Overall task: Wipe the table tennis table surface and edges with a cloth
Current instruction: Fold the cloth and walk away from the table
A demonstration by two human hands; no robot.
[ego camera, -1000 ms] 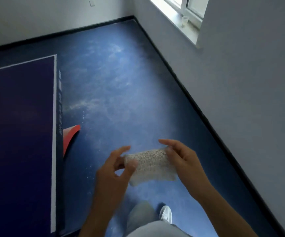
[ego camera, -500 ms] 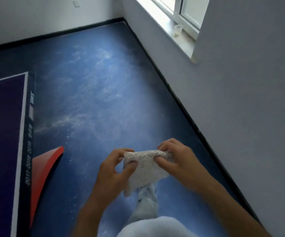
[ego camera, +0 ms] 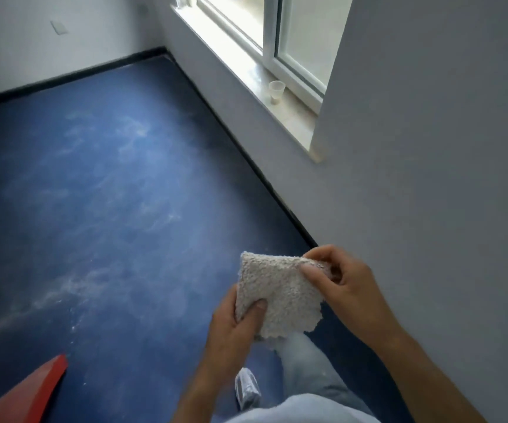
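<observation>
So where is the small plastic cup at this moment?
In the head view the cup stands upright on the windowsill, upper right of centre, close to the window frame and near the sill's near end.

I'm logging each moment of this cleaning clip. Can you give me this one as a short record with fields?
cloth: pale nubbly cleaning cloth, held up in the air in front of the person
left hand: grip on the cloth's lower left edge
right hand: pinches its upper right corner
table: not in view
floor: blue, dusty-looking floor
windowsill: small clear plastic cup
lower left: red angled panel
</observation>
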